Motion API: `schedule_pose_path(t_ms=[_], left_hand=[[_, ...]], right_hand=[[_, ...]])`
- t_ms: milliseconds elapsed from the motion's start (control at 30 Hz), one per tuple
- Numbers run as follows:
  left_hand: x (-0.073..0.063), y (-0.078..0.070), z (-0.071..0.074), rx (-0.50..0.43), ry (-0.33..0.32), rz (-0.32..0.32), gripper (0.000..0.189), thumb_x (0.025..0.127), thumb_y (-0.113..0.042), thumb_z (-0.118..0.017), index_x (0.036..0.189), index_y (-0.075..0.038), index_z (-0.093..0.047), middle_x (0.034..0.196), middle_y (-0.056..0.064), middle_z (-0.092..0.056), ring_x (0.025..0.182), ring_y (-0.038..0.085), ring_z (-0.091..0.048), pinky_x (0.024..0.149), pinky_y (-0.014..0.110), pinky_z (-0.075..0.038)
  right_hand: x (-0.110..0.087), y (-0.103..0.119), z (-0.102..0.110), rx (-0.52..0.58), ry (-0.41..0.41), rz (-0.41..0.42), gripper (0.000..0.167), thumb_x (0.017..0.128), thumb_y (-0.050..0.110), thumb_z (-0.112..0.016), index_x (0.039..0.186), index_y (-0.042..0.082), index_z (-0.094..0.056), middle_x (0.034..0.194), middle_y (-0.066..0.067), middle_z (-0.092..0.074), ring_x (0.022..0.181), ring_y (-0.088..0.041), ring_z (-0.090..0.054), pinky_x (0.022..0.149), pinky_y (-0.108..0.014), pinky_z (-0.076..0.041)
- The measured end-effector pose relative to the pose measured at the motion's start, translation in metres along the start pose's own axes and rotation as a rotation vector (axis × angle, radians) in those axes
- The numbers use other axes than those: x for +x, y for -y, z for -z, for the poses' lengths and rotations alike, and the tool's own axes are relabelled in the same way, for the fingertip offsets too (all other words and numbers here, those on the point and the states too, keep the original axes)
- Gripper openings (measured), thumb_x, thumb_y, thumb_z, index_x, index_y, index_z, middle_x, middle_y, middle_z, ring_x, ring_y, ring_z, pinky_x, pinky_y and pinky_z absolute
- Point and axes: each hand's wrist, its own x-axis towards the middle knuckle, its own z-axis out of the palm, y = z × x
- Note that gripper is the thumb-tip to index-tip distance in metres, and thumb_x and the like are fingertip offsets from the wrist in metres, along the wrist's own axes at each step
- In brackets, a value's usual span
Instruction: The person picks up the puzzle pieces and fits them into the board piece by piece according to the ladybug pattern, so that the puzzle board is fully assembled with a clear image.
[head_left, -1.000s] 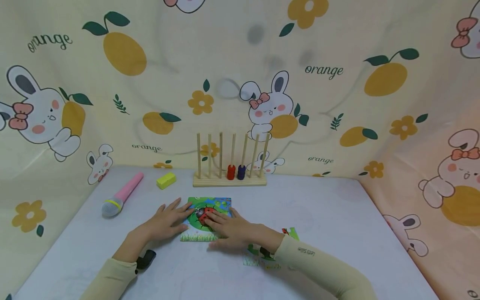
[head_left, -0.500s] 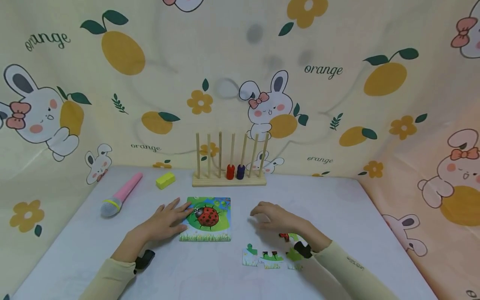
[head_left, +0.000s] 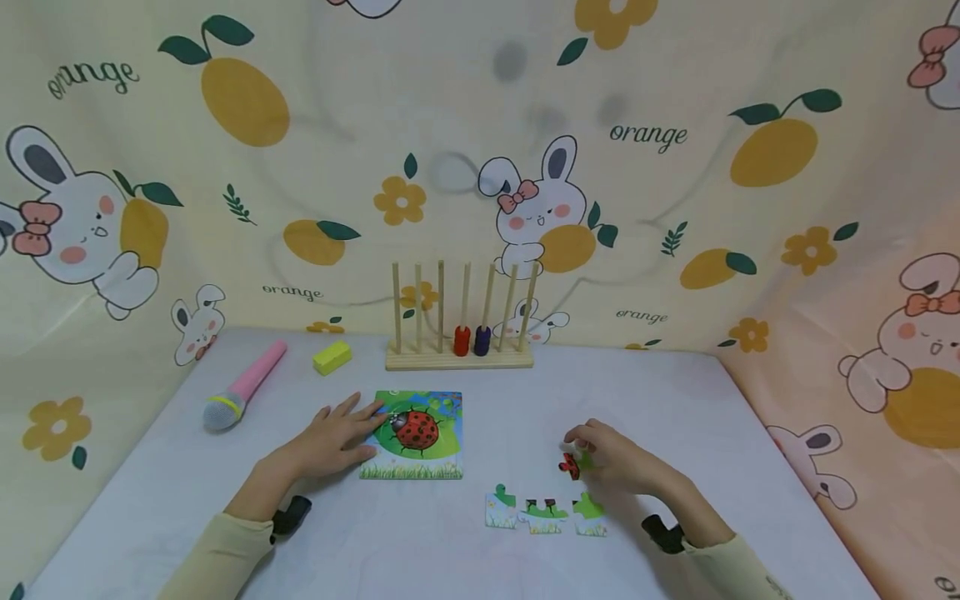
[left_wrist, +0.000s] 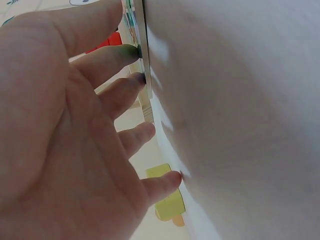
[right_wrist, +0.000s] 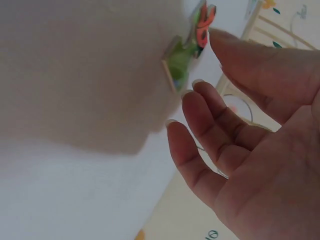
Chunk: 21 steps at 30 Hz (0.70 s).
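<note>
A square ladybug puzzle [head_left: 415, 429] lies flat on the white table. My left hand [head_left: 330, 442] rests at its left edge with the fingers spread, some fingertips touching the board, as the left wrist view shows too. On the right, my right hand [head_left: 626, 461] is over a loose red and green puzzle piece [head_left: 570, 466]. In the right wrist view the thumb is close to that puzzle piece [right_wrist: 179, 62] and the fingers are loosely bent, with no grip on it visible. Below lie more loose pieces: a left one [head_left: 500, 508], a middle one [head_left: 544, 517] and a right one [head_left: 589, 515].
Behind the puzzle stands a wooden peg rack [head_left: 459, 359] with red beads [head_left: 462, 341] and dark blue beads [head_left: 482, 341]. A pink toy microphone [head_left: 246, 386] and a yellow block [head_left: 332, 357] lie at the back left. A printed cloth [head_left: 450, 83] hangs behind the table.
My right hand has lifted off the ladybug puzzle and moved right to the loose red and green piece. The left hand has stayed at the board's left edge.
</note>
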Motion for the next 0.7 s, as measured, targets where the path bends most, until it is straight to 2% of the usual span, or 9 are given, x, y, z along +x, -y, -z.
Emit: schedule_pose_path(t_ms=[100, 233, 400, 533, 700], left_hand=[[0.000, 0.000, 0.000, -0.004, 0.001, 0.002, 0.059, 0.099, -0.035, -0.061, 0.149, -0.008, -0.046, 0.160, 0.013, -0.031, 0.147, 0.049, -0.013, 0.107, 0.077, -0.012], [0.000, -0.001, 0.000, -0.008, -0.002, -0.009, 0.060, 0.099, -0.036, -0.062, 0.149, -0.008, -0.047, 0.160, 0.014, -0.031, 0.147, 0.050, -0.013, 0.106, 0.078, -0.012], [0.000, 0.000, 0.000, -0.006, 0.001, -0.007, 0.060, 0.099, -0.036, -0.062, 0.149, -0.008, -0.047, 0.160, 0.014, -0.031, 0.147, 0.050, -0.013, 0.106, 0.078, -0.012], [0.001, 0.000, -0.001, -0.007, 0.002, -0.013, 0.060, 0.099, -0.037, -0.061, 0.149, -0.007, -0.047, 0.160, 0.014, -0.031, 0.147, 0.050, -0.012, 0.106, 0.078, -0.013], [0.002, -0.002, 0.001, -0.010, -0.004, -0.015, 0.061, 0.098, -0.037, -0.062, 0.148, -0.007, -0.047, 0.159, 0.015, -0.033, 0.146, 0.052, -0.014, 0.104, 0.080, -0.014]], right_hand=[[-0.001, -0.003, -0.003, -0.018, -0.030, 0.016, 0.044, 0.078, -0.014, -0.070, 0.118, 0.001, -0.063, 0.102, -0.005, -0.056, 0.098, -0.026, -0.054, 0.083, -0.040, -0.051], [-0.001, -0.005, -0.008, -0.034, -0.072, -0.009, 0.043, 0.078, -0.014, -0.070, 0.117, 0.004, -0.064, 0.099, -0.003, -0.055, 0.095, -0.023, -0.052, 0.081, -0.037, -0.050], [-0.001, -0.007, -0.011, -0.026, -0.097, -0.041, 0.046, 0.076, -0.018, -0.064, 0.116, 0.004, -0.065, 0.097, -0.003, -0.055, 0.092, -0.022, -0.051, 0.080, -0.036, -0.050], [-0.002, -0.009, -0.012, -0.016, -0.115, -0.052, 0.046, 0.075, -0.019, -0.065, 0.115, 0.004, -0.065, 0.097, -0.003, -0.055, 0.091, -0.021, -0.050, 0.080, -0.037, -0.049], [-0.002, -0.013, -0.013, 0.006, -0.127, -0.022, 0.046, 0.074, -0.019, -0.067, 0.115, 0.003, -0.064, 0.096, -0.003, -0.055, 0.090, -0.022, -0.049, 0.078, -0.036, -0.048]])
